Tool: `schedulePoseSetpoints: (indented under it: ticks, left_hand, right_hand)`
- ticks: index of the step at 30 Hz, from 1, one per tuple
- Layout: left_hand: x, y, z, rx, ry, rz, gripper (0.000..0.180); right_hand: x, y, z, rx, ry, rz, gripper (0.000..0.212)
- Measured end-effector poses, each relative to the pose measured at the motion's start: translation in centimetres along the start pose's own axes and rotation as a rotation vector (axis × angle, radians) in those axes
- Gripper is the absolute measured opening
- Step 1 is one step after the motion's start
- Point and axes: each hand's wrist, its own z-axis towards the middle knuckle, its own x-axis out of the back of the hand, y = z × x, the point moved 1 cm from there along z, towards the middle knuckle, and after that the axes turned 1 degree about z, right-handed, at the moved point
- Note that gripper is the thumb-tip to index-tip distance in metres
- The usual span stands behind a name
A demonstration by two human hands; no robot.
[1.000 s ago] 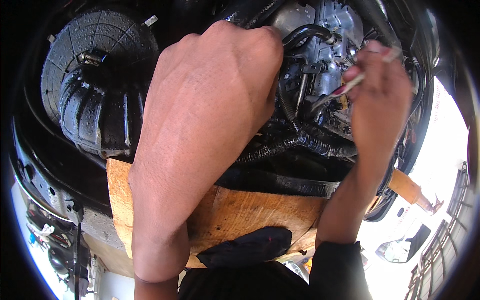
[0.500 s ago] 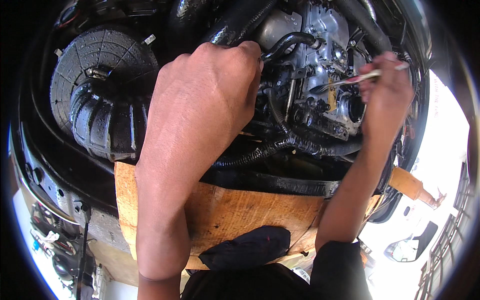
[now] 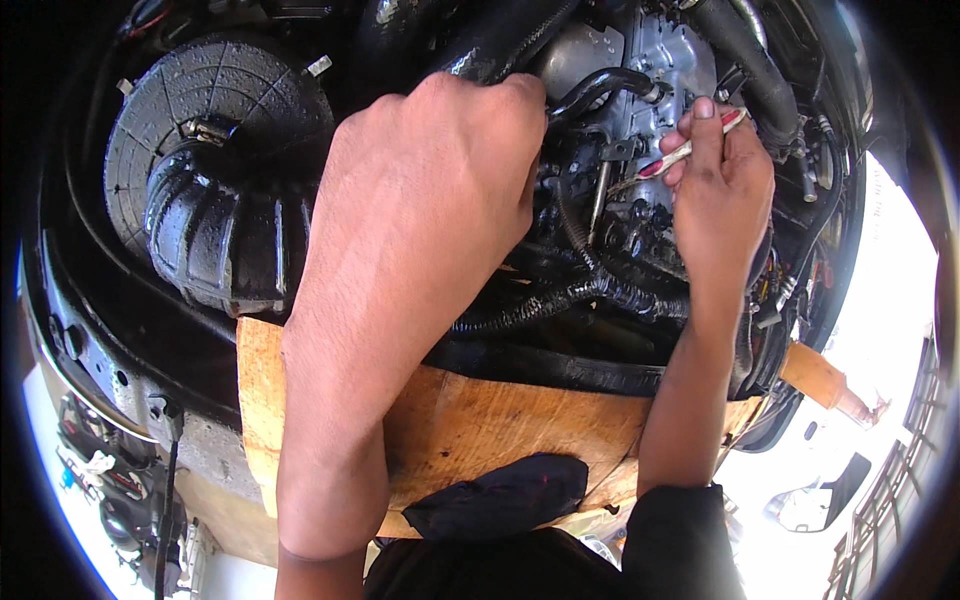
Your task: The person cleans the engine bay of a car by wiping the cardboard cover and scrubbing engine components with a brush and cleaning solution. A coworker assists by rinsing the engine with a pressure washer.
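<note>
Closed into a fist, my left hand (image 3: 435, 170) is nearest a thick black hose (image 3: 490, 50). Its fingers are curled out of sight, and whatever they hold, if anything, is hidden. My right hand (image 3: 725, 190) pinches a slim brush (image 3: 682, 154) with a white and red handle. The brush slants down to the left, and its thin bristles lie over the wet grey metal engine (image 3: 672, 60), close to a thin metal rod. Part of the engine behind my right hand is covered by it.
A round black air filter housing (image 3: 150, 130) with a ribbed black duct (image 3: 215, 235) stands at the left. Corrugated hoses (image 3: 540, 305) cross below the engine. A wooden board (image 3: 480, 415) spans the front edge, with a dark cloth (image 3: 500, 495) on it. An orange-brown bottle (image 3: 812, 374) sits at the right.
My right hand has moved left with the brush, bringing its bristles left across the engine. My left hand stays closed in nearly the same place, while the whole view has shifted slightly.
</note>
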Motion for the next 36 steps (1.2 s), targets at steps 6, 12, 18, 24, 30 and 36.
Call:
schedulePoseSetpoints:
  ticks: [6, 12, 18, 24, 30, 36]
  left_hand:
    - [0.0, -0.3, 0.0, -0.005, 0.026, -0.016, 0.009]
    - [0.1, -0.4, 0.2, 0.041, 0.028, -0.045, 0.009]
    - [-0.2, -0.7, 0.2, 0.033, 0.129, -0.035, 0.011]
    - [0.0, -0.7, -0.3, 0.021, 0.156, -0.013, 0.013]
    - [-0.6, -0.8, 0.1, -0.092, 0.217, -0.065, 0.012]
    - [0.5, 0.1, 0.0, 0.078, 0.038, -0.241, 0.011]
  right_hand:
    - [0.7, -0.9, 0.4, 0.095, 0.178, 0.026, 0.034]
    - [0.3, -0.1, 0.2, 0.063, -0.100, 0.049, 0.034]
    - [0.0, 0.4, -0.1, 0.168, 0.037, -0.042, 0.036]
    - [0.1, 0.2, -0.8, 0.322, -0.072, 0.052, 0.036]
    - [1.6, -2.2, 0.4, 0.131, 0.350, 0.000, 0.035]
    - [0.3, -2.1, 0.6, 0.113, 0.163, -0.026, 0.037]
